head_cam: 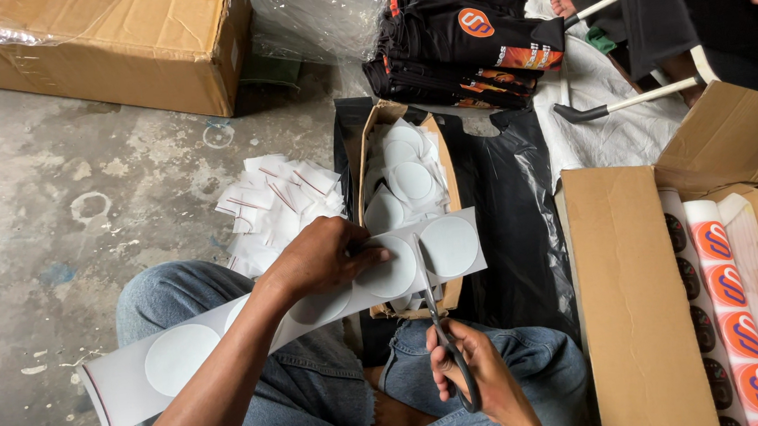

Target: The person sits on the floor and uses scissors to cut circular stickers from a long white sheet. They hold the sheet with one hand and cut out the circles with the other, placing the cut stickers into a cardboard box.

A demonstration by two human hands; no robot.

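Mid-cut: left hand point(319, 258) fingers pinching the sticker strip point(314, 304), right hand point(482, 372) fingers closed round scissors point(437, 317). Cut squares point(275, 203) piled centre; four circles left uncut.

Count: scissors point(440, 325) 1; cardboard boxes 3; white circles on the held strip point(253, 327) 4 visible.
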